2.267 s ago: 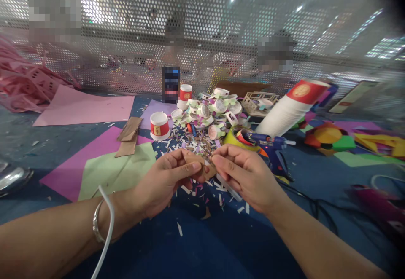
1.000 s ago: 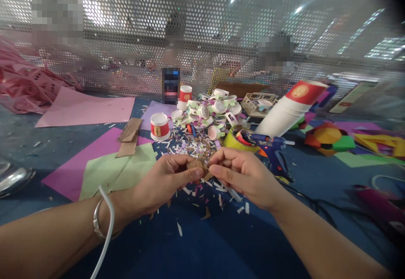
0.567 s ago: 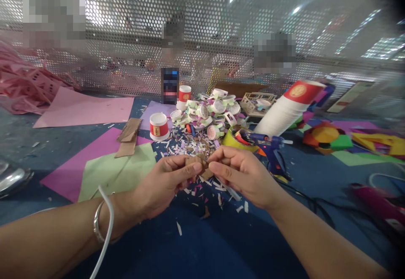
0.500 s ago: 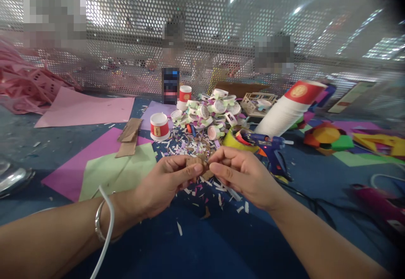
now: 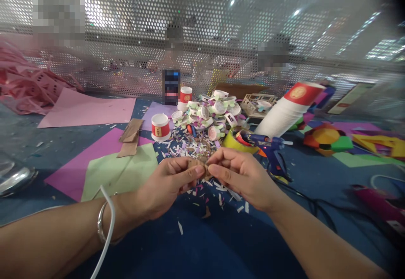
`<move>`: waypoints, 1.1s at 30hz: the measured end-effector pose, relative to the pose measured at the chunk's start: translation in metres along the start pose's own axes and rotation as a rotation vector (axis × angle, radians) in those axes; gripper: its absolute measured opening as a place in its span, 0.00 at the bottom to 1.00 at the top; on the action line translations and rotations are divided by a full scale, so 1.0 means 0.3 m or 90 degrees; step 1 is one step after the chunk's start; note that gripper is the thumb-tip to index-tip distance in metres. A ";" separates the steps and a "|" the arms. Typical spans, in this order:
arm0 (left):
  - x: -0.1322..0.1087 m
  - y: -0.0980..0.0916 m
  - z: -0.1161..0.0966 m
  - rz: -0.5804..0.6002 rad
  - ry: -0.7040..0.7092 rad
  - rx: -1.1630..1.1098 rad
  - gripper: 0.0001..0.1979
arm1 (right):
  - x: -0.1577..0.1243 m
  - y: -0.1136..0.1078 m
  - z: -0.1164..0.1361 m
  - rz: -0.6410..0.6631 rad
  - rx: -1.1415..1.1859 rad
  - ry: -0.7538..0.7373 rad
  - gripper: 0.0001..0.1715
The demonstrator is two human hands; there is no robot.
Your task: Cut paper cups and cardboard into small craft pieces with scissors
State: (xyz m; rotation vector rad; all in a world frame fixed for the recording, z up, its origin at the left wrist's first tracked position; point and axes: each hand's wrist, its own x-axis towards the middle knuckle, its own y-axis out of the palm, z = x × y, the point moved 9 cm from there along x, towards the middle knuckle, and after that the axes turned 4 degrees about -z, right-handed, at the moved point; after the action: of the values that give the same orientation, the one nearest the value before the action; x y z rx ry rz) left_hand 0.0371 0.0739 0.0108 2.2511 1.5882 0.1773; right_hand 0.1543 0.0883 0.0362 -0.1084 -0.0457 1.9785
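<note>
Small brown cardboard piece [image 5: 195, 163], partly hidden, pinched in midair.

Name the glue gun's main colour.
Dark blue: the glue gun shows best in the head view.

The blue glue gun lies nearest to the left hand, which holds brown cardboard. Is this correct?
Not entirely: the head view shows the blue glue gun nearest to the right hand. The left hand does hold brown cardboard.
</note>
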 end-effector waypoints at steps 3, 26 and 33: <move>-0.003 0.007 0.016 0.016 -0.020 -0.015 0.16 | -0.003 -0.001 0.004 0.002 -0.026 -0.010 0.15; 0.025 -0.044 -0.011 -0.044 0.008 0.035 0.15 | 0.011 -0.013 -0.019 -0.032 0.115 0.004 0.13; 0.016 -0.003 -0.005 0.027 0.002 0.090 0.16 | 0.008 -0.028 -0.010 -0.083 0.177 0.023 0.16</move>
State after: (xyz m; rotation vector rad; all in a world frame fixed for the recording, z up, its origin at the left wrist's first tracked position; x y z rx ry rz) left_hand 0.0374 0.0789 0.0112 2.3927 1.6011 0.0822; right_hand 0.1615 0.0938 0.0336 0.0390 0.2388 1.8331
